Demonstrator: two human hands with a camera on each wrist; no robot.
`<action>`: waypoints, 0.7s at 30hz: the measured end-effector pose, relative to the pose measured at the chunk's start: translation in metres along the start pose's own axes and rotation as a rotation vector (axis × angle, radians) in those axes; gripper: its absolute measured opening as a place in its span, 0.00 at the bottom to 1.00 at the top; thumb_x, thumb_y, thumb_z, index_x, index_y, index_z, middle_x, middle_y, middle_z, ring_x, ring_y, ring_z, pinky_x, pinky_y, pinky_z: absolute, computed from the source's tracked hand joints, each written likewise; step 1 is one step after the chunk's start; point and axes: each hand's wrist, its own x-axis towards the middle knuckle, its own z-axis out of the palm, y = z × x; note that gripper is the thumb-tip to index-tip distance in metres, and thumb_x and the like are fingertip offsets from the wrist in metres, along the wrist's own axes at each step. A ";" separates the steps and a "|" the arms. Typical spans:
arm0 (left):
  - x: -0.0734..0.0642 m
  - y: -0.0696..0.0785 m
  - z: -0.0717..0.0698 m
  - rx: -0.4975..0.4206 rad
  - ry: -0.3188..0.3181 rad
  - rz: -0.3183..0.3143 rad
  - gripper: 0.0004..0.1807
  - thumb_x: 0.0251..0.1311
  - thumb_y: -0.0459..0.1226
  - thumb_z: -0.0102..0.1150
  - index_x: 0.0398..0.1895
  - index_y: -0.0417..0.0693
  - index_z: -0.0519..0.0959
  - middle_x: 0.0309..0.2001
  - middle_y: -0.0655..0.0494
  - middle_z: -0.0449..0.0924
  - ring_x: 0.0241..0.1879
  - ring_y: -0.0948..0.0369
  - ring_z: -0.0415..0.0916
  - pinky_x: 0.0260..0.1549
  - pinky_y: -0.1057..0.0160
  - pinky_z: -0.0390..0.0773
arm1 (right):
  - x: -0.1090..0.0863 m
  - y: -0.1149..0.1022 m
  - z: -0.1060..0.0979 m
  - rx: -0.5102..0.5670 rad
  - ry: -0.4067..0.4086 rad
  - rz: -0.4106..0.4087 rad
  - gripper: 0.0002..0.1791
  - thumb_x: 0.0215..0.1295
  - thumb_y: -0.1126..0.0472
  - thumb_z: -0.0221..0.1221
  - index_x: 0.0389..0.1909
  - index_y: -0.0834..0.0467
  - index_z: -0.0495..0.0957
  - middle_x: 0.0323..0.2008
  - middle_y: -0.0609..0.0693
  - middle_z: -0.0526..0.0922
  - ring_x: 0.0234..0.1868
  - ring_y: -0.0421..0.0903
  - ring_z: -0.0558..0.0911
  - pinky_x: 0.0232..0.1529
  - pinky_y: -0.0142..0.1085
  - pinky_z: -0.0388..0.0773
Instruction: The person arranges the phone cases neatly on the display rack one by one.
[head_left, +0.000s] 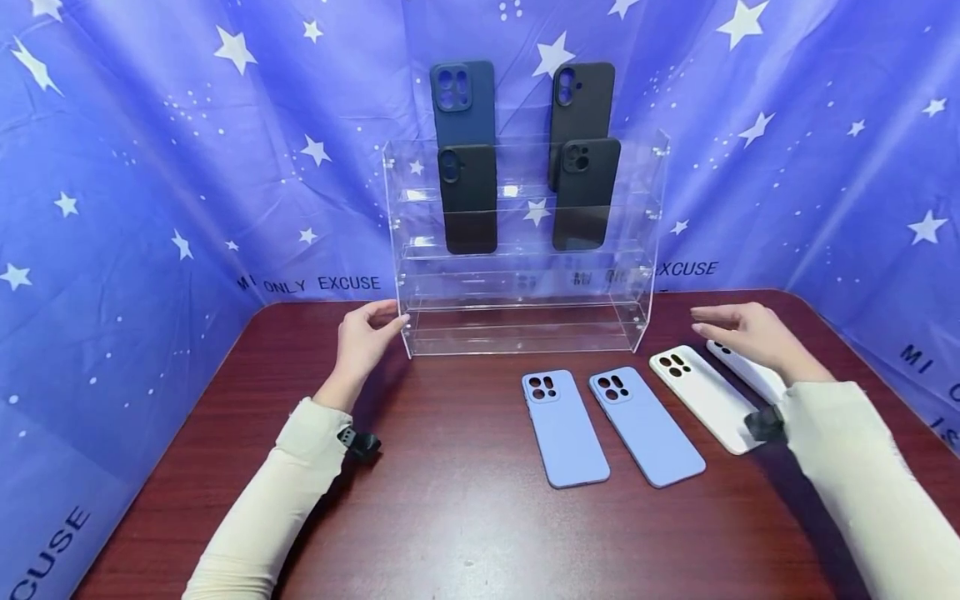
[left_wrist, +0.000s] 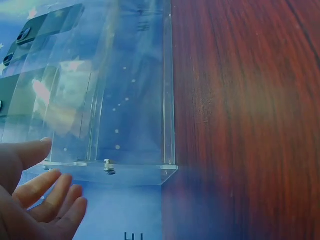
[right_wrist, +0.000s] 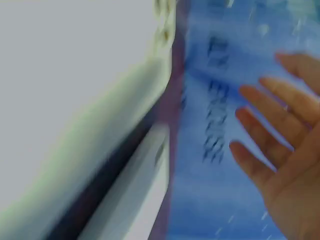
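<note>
A clear acrylic display rack (head_left: 517, 325) stands at the back of the table. My left hand (head_left: 365, 337) is at the rack's lower left side panel, thumb near its front edge. In the left wrist view, the loosely spread fingers (left_wrist: 65, 192) lie just outside that panel. My right hand (head_left: 750, 332) hovers off the rack's right side with extended fingers, holding nothing. Below it lie a white phone case (head_left: 701, 396) and a second white case (head_left: 750, 367), the latter partly hidden by the hand. Two light blue cases, one left (head_left: 567, 433) and one right (head_left: 651, 429), lie beside them.
On the rack's tiers stand a dark blue case (head_left: 472, 108), a black case (head_left: 468, 208) before it, and at right another black case (head_left: 588, 96) behind a black case (head_left: 587, 192). A blue star-patterned curtain (head_left: 300, 208) encloses the brown table (head_left: 450, 500).
</note>
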 end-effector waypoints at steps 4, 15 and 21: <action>0.000 -0.001 0.001 0.038 -0.031 0.003 0.18 0.53 0.35 0.66 0.48 0.37 0.81 0.42 0.42 0.84 0.41 0.51 0.82 0.40 0.62 0.77 | -0.010 0.029 -0.010 0.052 -0.052 0.046 0.27 0.63 0.50 0.60 0.58 0.62 0.74 0.55 0.60 0.77 0.39 0.23 0.72 0.34 0.22 0.67; 0.002 -0.010 0.002 -0.035 -0.059 -0.045 0.18 0.52 0.32 0.67 0.48 0.36 0.81 0.42 0.41 0.83 0.44 0.51 0.81 0.34 0.79 0.71 | -0.034 0.091 -0.013 0.258 -0.121 0.161 0.34 0.62 0.55 0.61 0.67 0.59 0.63 0.48 0.17 0.66 0.47 0.10 0.60 0.42 0.13 0.56; 0.003 -0.012 0.004 -0.109 -0.045 -0.063 0.18 0.50 0.28 0.67 0.47 0.33 0.80 0.42 0.37 0.82 0.44 0.48 0.80 0.33 0.81 0.71 | -0.041 0.103 -0.009 0.378 -0.129 0.153 0.35 0.64 0.59 0.59 0.70 0.59 0.58 0.47 0.13 0.65 0.48 0.08 0.60 0.45 0.12 0.53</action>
